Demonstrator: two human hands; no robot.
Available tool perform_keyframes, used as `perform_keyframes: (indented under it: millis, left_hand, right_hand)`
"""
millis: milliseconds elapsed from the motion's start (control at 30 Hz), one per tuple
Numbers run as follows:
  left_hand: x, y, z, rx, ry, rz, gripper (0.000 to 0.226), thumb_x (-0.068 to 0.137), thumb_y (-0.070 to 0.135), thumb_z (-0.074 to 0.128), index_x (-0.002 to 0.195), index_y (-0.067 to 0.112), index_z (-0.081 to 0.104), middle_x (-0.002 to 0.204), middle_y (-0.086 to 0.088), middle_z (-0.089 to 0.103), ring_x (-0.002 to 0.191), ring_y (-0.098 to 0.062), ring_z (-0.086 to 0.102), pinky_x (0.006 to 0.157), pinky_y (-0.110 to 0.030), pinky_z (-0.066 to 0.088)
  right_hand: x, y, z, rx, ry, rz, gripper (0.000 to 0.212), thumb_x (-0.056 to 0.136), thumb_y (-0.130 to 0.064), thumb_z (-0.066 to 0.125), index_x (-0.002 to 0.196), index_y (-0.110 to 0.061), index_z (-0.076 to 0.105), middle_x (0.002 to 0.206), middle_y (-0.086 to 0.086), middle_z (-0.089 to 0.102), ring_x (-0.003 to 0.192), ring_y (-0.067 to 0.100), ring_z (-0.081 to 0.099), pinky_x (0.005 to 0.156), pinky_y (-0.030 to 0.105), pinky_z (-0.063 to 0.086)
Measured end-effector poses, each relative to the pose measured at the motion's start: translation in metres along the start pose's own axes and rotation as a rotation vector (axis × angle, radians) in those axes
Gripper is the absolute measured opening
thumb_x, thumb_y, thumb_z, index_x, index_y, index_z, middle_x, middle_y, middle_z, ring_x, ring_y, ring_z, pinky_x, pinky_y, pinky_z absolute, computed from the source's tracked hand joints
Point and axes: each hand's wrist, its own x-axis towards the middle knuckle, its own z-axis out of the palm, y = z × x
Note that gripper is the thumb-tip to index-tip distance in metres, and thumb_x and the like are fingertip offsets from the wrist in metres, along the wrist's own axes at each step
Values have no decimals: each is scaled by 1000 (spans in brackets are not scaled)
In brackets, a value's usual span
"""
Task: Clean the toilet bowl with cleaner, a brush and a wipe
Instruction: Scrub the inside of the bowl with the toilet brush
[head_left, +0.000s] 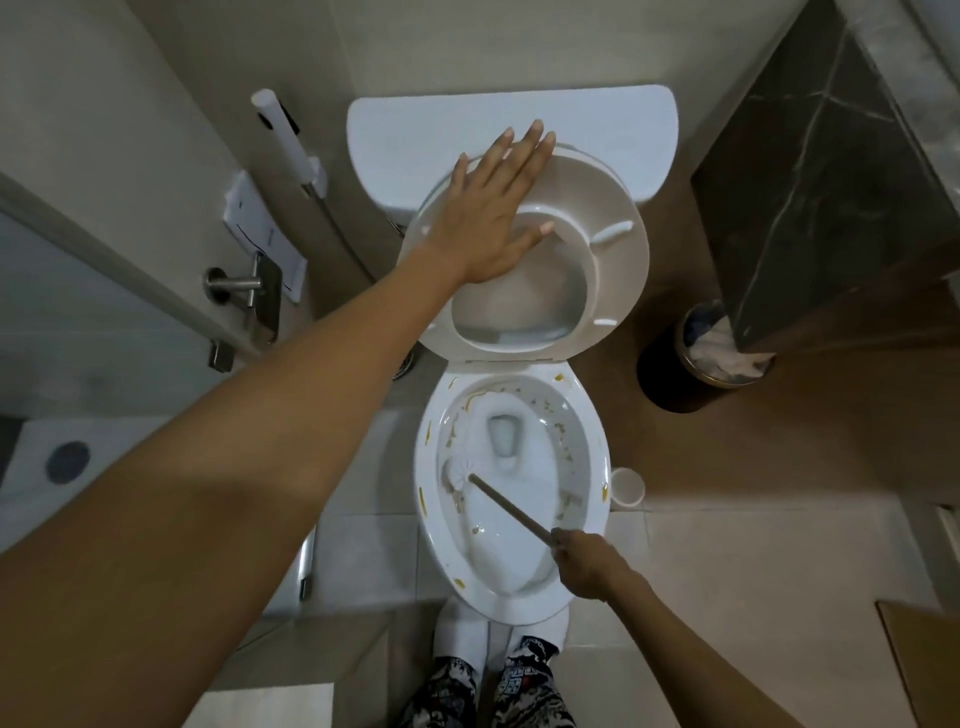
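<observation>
The toilet bowl (511, 488) stands open at the centre of the floor, directly in front of the person's feet. Yellow-brown streaks and specks mark its rim and inner wall; white foam lies around the water at its bottom.

Left hand (496, 213): fingers straight and spread, palm laid flat against the raised seat (597, 270), which stands just behind the bowl and leans back toward the cistern (514, 124). The hand presses — it does not curl round anything.

Right hand (587, 564): fingers curled tight round the near end of the brush handle (511, 506), at the bowl's front right rim. The handle slants across the bowl to the brush head (460, 475), which is white and sits against the inner wall on the bowl's left side.

Other items, placed from the bowl:
- A small white cup (627, 486) on the floor, just beside the right rim.
- A dark waste bin (711, 351) with crumpled paper inside — behind and to the right, partly hidden by a dark marble panel (831, 171).
- A white spray hose (291, 145) on the wall behind and to the left, beside the cistern.
- A metal door handle (249, 291) further left.

No cleaner bottle or wipe can be made out.
</observation>
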Motion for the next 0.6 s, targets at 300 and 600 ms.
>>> perform_keyframes:
  millis: [300, 600]
  left_hand:
    - [2, 2, 5, 6, 28, -13, 77, 92, 60, 29, 153, 20, 0, 161, 1, -3, 147, -21, -2, 116, -53, 5]
    - [5, 5, 7, -30, 50, -55, 77, 91, 62, 26, 153, 22, 2, 160, 3, 1, 147, -21, 0, 116, -55, 5]
  right_hand:
    - [12, -12, 8, 2, 89, -51, 45, 102, -23, 29, 147, -28, 32, 111, 7, 62, 98, 24, 62, 85, 34, 52]
    - [19, -14, 3, -36, 92, -73, 43, 100, -18, 34, 142, -25, 39, 106, 7, 60, 95, 23, 61, 86, 35, 53]
